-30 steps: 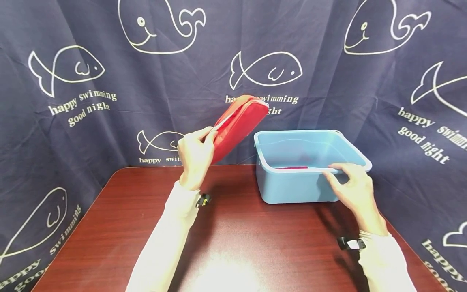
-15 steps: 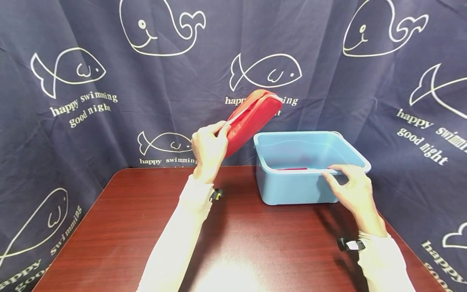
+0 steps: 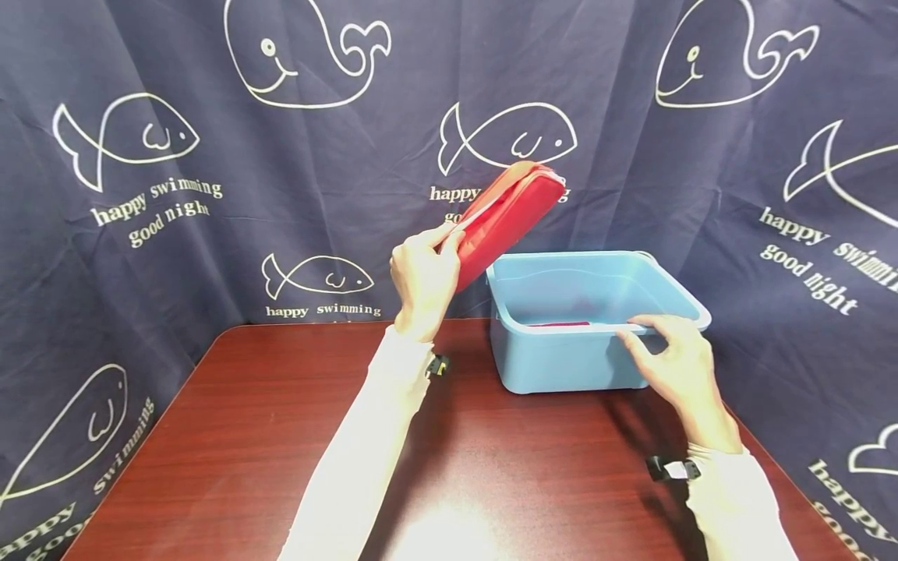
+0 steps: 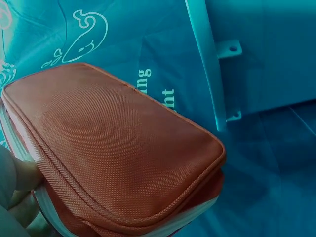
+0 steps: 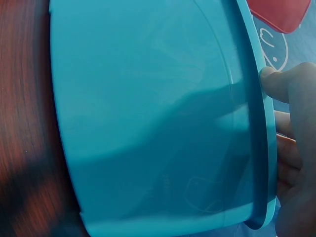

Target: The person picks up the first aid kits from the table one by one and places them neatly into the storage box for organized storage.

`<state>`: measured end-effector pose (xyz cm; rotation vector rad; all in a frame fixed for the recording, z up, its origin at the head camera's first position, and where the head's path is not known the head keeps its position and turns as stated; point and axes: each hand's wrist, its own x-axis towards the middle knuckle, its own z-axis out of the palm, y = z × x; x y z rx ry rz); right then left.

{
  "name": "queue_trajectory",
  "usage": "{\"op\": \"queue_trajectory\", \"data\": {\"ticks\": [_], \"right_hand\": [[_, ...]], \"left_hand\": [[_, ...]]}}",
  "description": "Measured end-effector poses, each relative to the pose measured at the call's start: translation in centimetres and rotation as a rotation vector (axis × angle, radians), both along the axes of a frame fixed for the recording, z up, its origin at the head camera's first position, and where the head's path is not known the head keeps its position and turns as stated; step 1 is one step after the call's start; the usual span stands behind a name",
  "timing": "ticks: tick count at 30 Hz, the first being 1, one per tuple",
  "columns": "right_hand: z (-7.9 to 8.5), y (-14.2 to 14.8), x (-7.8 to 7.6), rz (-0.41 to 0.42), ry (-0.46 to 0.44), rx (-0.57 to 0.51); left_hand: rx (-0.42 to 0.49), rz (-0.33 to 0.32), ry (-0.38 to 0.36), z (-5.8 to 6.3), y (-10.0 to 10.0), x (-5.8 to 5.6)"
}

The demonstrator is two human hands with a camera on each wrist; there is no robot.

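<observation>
My left hand (image 3: 426, 273) pinches a red zippered pouch (image 3: 512, 218) by its long edge, along the white zipper. The pouch is tilted up to the right, held in the air at the left of a blue plastic bin (image 3: 561, 362). In the left wrist view the pouch's broad fabric face (image 4: 118, 143) fills the middle, with thumb and fingers at its lower left edge. My right hand (image 3: 677, 362) holds the near rim of the bin at its right part, thumb outside and fingers over the rim, as the right wrist view also shows with the thumb (image 5: 276, 84) at the rim.
Inside the bin lies a flat dark-red item (image 3: 560, 323), mostly hidden by the near wall. The bin stands at the back right of a reddish-brown wooden table (image 3: 281, 436). A dark blue curtain (image 3: 393, 156) with white fish and whale drawings hangs close behind and at both sides.
My left hand has carried the red pouch to the right and slightly up, closer to the bin. The right hand and the bin have stayed in place.
</observation>
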<state>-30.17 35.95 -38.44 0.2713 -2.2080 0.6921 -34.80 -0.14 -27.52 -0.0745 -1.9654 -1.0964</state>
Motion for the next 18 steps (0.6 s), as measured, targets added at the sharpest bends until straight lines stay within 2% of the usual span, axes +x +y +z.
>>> {"op": "queue_trajectory", "data": {"ticks": [7,13,18], "right_hand": [[0.1,0.0,0.1,-0.003,0.006,0.001],[0.1,-0.1,0.0,-0.006,-0.001,0.001],[0.1,0.0,0.1,-0.007,-0.001,0.006]], "left_hand": [[-0.015,-0.036,0.017,0.4,1.6,-0.4],[-0.026,-0.042,0.05,0.7,2.7,-0.7],[-0.024,-0.055,0.05,0.7,3.8,-0.9]]}}
